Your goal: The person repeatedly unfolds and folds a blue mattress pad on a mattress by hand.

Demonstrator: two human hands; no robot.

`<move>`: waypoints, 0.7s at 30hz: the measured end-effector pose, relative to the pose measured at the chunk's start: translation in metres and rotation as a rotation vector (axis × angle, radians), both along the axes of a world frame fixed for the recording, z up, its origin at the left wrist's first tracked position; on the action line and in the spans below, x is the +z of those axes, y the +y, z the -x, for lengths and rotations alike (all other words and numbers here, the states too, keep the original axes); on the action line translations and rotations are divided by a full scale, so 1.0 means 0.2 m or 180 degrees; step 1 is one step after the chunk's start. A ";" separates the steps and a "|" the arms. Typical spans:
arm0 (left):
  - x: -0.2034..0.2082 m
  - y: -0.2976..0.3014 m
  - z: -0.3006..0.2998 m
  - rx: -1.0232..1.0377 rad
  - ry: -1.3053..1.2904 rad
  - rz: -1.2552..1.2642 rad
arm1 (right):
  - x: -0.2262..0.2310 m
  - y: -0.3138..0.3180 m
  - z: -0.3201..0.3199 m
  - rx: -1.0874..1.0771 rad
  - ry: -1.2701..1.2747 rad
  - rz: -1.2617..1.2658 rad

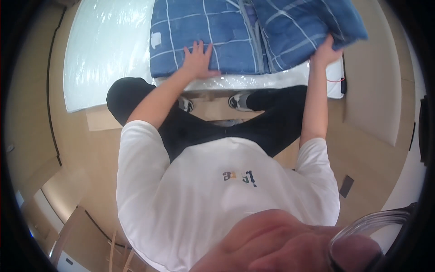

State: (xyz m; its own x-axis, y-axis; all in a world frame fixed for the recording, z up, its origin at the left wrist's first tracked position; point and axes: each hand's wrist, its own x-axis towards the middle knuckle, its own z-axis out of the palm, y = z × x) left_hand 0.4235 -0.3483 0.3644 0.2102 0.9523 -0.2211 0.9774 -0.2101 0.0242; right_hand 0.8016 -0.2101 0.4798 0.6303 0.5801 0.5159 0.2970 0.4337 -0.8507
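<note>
A blue quilted pad (231, 53) with white grid lines lies across a mattress (106, 50) in clear shiny plastic wrap. Along its middle runs a fold or seam, and the right part is lifted and bent. My left hand (198, 62) rests flat with spread fingers on the pad's near edge, left of that fold. At the near right corner, my right hand (327, 53) is closed round the pad's edge, with some fingertips hidden by the cloth. Beyond the top of the picture the pad's far end is cut off.
A beige padded panel (372, 81) stands along the bed's right side. Near the mattress's right corner are a thin red cord (335, 80) and a small black object (343, 86). Below me is a light wood floor (86, 158), and a small dark rectangle (346, 186) lies at right.
</note>
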 end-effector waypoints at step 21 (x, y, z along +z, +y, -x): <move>1.01 0.01 1.75 0.2959 -0.0416 -0.4685 | -1.21 0.09 -0.94 0.0000 -0.2885 0.5350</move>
State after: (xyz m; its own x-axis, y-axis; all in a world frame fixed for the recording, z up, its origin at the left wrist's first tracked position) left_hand 0.0736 -0.3460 0.5655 -0.5313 0.1293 0.8373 0.7823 0.4541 0.4263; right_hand 0.9898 -0.1922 0.2375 0.5331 0.7605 -0.3707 0.8301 -0.5548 0.0556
